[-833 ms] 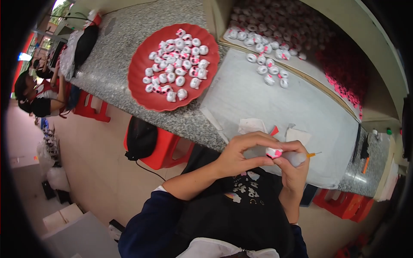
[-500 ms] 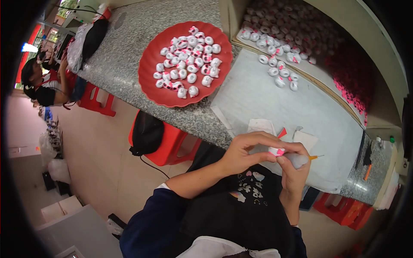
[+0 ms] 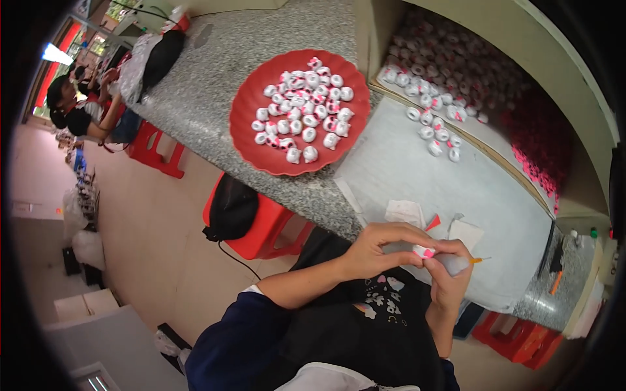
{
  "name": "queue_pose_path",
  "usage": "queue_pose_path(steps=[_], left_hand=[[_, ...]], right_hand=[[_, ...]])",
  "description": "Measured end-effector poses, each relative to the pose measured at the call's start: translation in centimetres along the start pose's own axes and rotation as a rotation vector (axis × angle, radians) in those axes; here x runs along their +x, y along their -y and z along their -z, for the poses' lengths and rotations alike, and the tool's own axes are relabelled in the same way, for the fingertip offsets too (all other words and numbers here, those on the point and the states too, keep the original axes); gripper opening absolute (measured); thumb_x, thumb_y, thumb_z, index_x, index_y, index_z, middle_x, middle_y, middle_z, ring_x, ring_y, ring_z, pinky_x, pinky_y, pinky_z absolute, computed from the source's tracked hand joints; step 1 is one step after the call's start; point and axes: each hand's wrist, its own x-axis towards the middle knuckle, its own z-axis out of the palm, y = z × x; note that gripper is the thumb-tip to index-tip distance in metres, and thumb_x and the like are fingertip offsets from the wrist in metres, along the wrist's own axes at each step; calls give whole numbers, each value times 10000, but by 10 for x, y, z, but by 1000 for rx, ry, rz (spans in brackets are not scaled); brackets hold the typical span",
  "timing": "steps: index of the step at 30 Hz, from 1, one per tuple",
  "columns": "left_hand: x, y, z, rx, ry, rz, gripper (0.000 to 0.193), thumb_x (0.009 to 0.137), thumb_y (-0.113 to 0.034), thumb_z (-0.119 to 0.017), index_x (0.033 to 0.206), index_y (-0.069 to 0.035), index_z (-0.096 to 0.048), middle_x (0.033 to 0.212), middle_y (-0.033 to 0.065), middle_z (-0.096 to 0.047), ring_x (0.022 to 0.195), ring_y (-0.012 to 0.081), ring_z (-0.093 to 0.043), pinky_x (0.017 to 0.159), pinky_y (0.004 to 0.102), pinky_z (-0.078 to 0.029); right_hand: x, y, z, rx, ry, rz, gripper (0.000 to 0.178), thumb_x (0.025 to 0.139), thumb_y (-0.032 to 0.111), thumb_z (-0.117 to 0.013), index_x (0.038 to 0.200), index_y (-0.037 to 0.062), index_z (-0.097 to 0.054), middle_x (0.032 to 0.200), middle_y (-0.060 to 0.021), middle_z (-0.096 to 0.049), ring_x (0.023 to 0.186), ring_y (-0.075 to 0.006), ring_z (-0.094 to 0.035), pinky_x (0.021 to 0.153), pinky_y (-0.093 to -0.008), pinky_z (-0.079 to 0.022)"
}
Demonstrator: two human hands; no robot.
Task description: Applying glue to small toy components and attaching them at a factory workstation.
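Observation:
Between the fingertips of my left hand (image 3: 377,253) and my right hand (image 3: 451,277) is a small white-and-pink figurine (image 3: 424,251). Thumbs and fingers of both hands are closed around it. My right hand also grips a translucent squeeze bottle (image 3: 454,264), its thin needle tip (image 3: 479,260) with an orange-yellow base pointing out to the right. Both hands hover over the near edge of the pale work sheet (image 3: 417,176). Close beyond my fingers lie a red pointed cap-like piece (image 3: 433,223) and crumpled white cloth or paper (image 3: 404,213).
A red scalloped bowl (image 3: 251,140) of similar figurines stands on the granite counter (image 3: 208,85). More figurines (image 3: 441,133) sit near a shelf compartment crowded with white pieces and pink ones (image 3: 538,169). A red stool (image 3: 261,228) carries a black bag. Another person (image 3: 85,117) sits far left.
The whole view has shifted, so the bowl and counter appear lower and further right. Both hands keep hold of the figurine, with little change in grip.

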Motion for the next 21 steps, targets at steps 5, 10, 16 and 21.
queue_pose_path(steps=[5, 10, 16, 21], left_hand=[[-3, -3, 1, 36, -40, 70, 237, 721, -69, -576, 949, -9, -551, 930, 109, -569, 879, 185, -540, 762, 274, -413], [-7, -11, 16, 142, -81, 64, 223, 725, -68, -569, 936, 1, -547, 928, 96, -566, 879, 189, -536, 755, 272, -412], [-11, -56, 109, 1036, -617, -144, 221, 653, -22, -596, 870, -68, -590, 775, 64, -507, 731, 179, -504, 630, 269, -412], [-13, -67, 147, 1608, -503, -184, 400, 634, -96, -627, 1013, -56, -506, 881, 109, -532, 851, 261, -492, 739, 319, -386]], right_hand=[[6, -14, -2, 110, -66, 57, 179, 643, -51, -585, 803, -28, -506, 737, -106, -543, 610, -147, -531, 579, -238, -444], [17, -17, -11, 142, 13, -50, 211, 656, -34, -575, 852, -29, -498, 737, -119, -546, 598, -151, -531, 550, -242, -444], [18, -8, 9, -66, -50, 25, 304, 694, 35, -539, 982, -10, -450, 750, -103, -533, 528, -105, -455, 522, -217, -412], [8, -4, 33, -97, -164, 26, 309, 690, 31, -540, 982, -8, -444, 736, -79, -508, 543, -100, -438, 527, -215, -385]])
